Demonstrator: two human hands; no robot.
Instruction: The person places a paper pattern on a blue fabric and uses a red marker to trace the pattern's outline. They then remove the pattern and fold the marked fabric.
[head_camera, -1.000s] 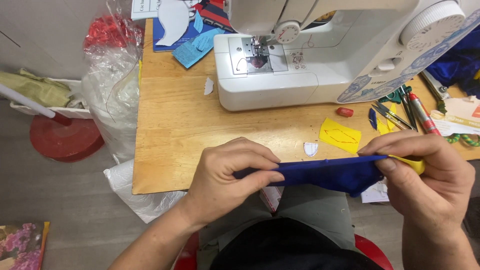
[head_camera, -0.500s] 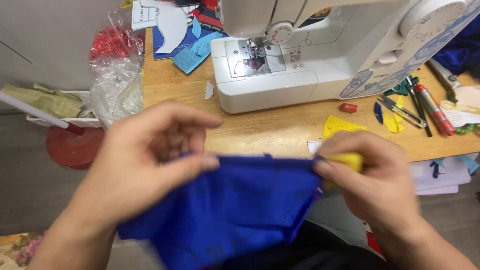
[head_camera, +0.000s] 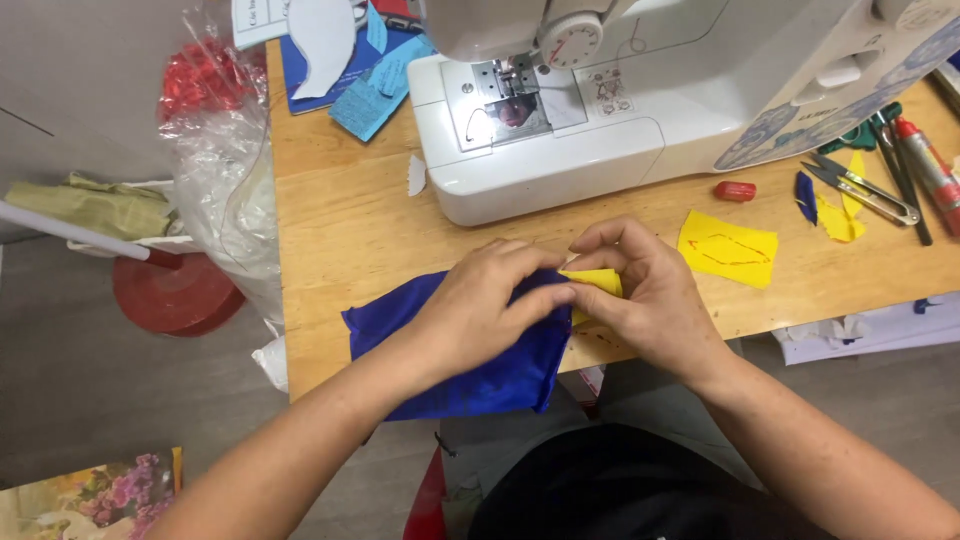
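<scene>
on the wooden bench (head_camera: 340, 230) before the white sewing machine (head_camera: 620, 110), i see my left hand (head_camera: 480, 315) pressing blue cloth (head_camera: 470, 375), right hand (head_camera: 650, 295) fingers pinching a yellow piece (head_camera: 598, 282).

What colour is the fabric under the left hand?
Deep blue, plain: the fabric lies under the left hand on the table edge, seen in the head view.
</scene>
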